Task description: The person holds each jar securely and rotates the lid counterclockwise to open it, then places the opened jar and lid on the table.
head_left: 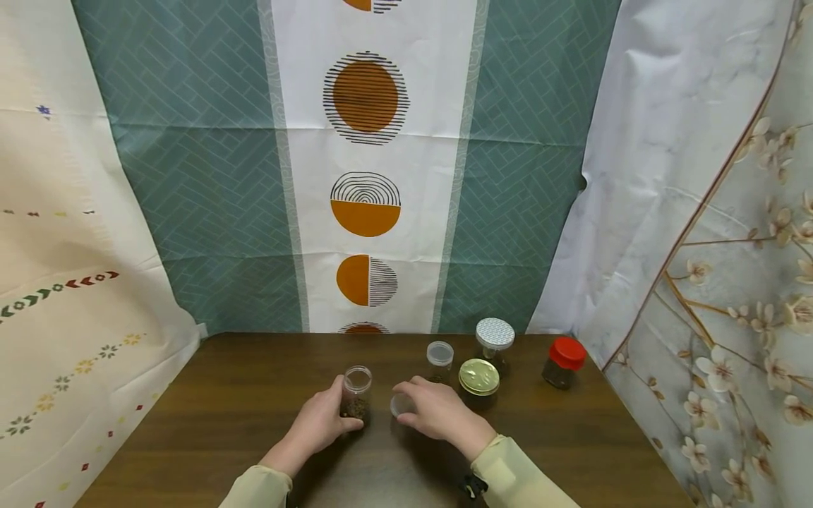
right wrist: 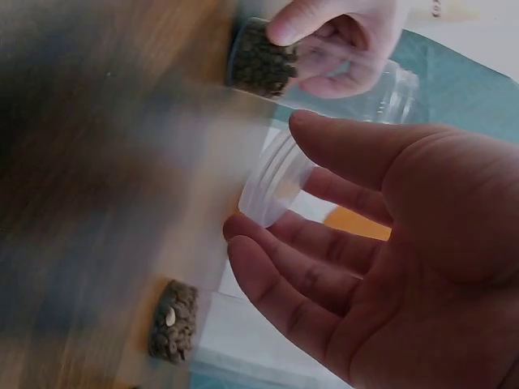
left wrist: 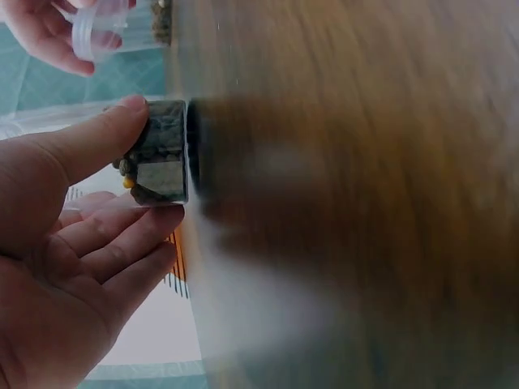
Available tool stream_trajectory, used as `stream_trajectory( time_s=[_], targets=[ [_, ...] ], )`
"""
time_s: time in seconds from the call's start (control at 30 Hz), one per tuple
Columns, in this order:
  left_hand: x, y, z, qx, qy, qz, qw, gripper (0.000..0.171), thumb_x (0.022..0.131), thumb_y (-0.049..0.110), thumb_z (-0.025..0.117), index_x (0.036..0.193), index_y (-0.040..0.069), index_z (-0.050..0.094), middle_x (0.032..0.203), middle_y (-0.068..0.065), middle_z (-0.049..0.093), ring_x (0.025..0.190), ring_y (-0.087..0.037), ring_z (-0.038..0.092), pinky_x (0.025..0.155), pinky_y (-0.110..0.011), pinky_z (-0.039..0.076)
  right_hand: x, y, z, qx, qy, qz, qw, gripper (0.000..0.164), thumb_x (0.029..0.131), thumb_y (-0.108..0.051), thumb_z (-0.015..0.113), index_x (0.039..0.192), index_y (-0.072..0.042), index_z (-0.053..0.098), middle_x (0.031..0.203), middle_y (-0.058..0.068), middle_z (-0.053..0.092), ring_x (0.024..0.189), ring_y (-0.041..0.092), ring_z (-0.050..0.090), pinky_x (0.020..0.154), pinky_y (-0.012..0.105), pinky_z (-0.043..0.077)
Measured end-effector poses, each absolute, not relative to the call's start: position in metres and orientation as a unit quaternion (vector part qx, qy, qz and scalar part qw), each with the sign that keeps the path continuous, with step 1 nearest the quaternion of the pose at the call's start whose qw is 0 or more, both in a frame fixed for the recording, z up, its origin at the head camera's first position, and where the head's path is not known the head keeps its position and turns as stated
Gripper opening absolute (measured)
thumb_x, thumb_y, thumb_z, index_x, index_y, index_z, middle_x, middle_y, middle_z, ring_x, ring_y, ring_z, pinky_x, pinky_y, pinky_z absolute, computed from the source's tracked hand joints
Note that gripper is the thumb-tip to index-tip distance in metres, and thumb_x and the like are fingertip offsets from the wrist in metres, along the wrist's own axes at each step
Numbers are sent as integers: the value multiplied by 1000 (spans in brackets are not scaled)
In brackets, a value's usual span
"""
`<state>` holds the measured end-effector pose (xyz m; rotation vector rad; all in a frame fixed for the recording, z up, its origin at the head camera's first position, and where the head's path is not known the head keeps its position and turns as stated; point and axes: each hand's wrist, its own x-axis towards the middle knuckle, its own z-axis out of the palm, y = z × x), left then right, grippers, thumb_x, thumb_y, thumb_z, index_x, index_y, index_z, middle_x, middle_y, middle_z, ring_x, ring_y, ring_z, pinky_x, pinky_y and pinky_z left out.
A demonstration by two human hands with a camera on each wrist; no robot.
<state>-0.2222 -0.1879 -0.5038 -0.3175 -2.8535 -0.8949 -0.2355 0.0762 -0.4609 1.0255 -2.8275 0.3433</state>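
Observation:
An uncapped clear jar [head_left: 356, 386], part filled with dark pebble-like bits, stands upright on the wooden table. My left hand [head_left: 317, 420] grips its lower part, thumb on the near side and fingers round the far side. One yellow bit shows among the dark ones in the jar [left wrist: 160, 154] in the left wrist view. To the right of it, my right hand [head_left: 440, 410] holds a translucent screw lid [right wrist: 274, 182] between thumb and fingertips. The lid is tilted on edge, low over the table, its threads visible in the right wrist view.
Right of my hands stand a small jar with a translucent lid [head_left: 440, 353], a jar with a white patterned lid [head_left: 495, 334] and a gold-lidded jar [head_left: 478, 377]. A red-lidded jar [head_left: 565, 356] sits farther right. A patterned curtain [head_left: 209, 212] hangs behind the table [head_left: 254, 374].

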Motion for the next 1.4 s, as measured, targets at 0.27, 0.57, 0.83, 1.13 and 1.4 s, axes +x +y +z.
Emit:
stream_trajectory(
  time_s=[0.27, 0.57, 0.83, 1.13, 1.4],
  targets=[
    [-228, -201, -507, -91, -942, -316, 67, 63, 80, 23, 102, 122, 9, 58, 102, -3, 75, 96, -30, 74, 85, -55, 58, -244, 58, -470, 337, -935, 75, 82, 45, 95, -34, 90, 134, -16, 75, 111, 2, 70, 91, 18, 73, 75, 37, 59],
    [-240, -212, -516, -81, -940, -324, 68, 64, 82, 23, 101, 129, 11, 59, 105, 1, 74, 99, -27, 72, 87, -53, 57, -263, 42, -480, 320, -943, 49, 76, 43, 95, -37, 89, 131, -17, 75, 108, 3, 70, 87, 19, 73, 73, 38, 60],
    [-255, -224, -518, -70, -942, -320, 73, 60, 84, 25, 100, 123, 7, 58, 108, -5, 75, 104, -35, 73, 92, -58, 57, -282, 26, -484, 297, -951, 44, 69, 43, 96, -39, 88, 130, -18, 74, 106, 3, 70, 86, 20, 72, 72, 40, 60],
    [-264, -237, -517, -48, -944, -318, 75, 66, 88, 26, 97, 134, 3, 56, 121, -17, 76, 116, -44, 71, 99, -63, 55, -295, 9, -485, 298, -951, 38, 76, 42, 98, -41, 87, 132, -19, 75, 104, 2, 69, 84, 17, 70, 70, 37, 59],
    [-266, -239, -511, -47, -945, -315, 74, 69, 89, 25, 96, 138, 0, 55, 124, -20, 75, 118, -45, 71, 101, -64, 54, -305, -4, -489, 294, -951, 52, 86, 41, 97, -39, 88, 131, -18, 77, 105, 2, 70, 88, 17, 70, 74, 36, 60]
  ],
)
